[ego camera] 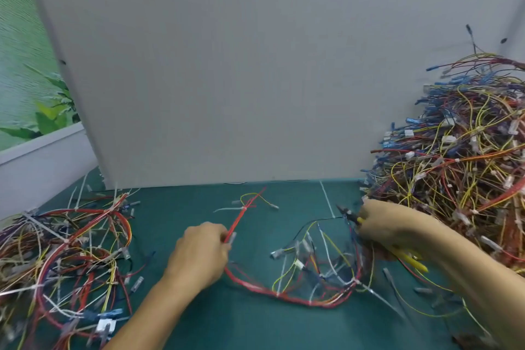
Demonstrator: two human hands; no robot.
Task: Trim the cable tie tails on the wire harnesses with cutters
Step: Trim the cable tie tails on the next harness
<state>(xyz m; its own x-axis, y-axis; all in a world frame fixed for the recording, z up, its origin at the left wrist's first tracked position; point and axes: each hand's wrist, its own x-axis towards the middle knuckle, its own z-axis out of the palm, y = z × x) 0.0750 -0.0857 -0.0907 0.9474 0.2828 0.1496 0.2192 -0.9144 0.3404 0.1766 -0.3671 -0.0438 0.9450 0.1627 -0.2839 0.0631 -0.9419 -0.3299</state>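
Harness [284, 295] in work lies mid-tabletop [199, 329], looping from near centre toward the right. Left hand [199, 253] pinches its red wire bundle [241, 216], fingers curled round it. Right hand [380, 224] grips the cutters [350, 214] by their yellow handles, dark nose pointing left over the harness's far-right branch. Motion blur hides whether the blades are apart.

We see a white tie tail [377, 297] jutting uncut from the near-right bend, and a second tail [225, 209] beside the far end of the red bundle. We judge this harness part-way at best.

Left pile [71, 258] bristles with long white tails; we take it as waiting. Right heap [460, 156], far larger, shows only short ties as far as we can tell, so it is likely finished stock. Which pile is which is our guess.

Writing: none legible. No brand or label reads on the cutters, the connectors or the white panel [227, 65] behind.
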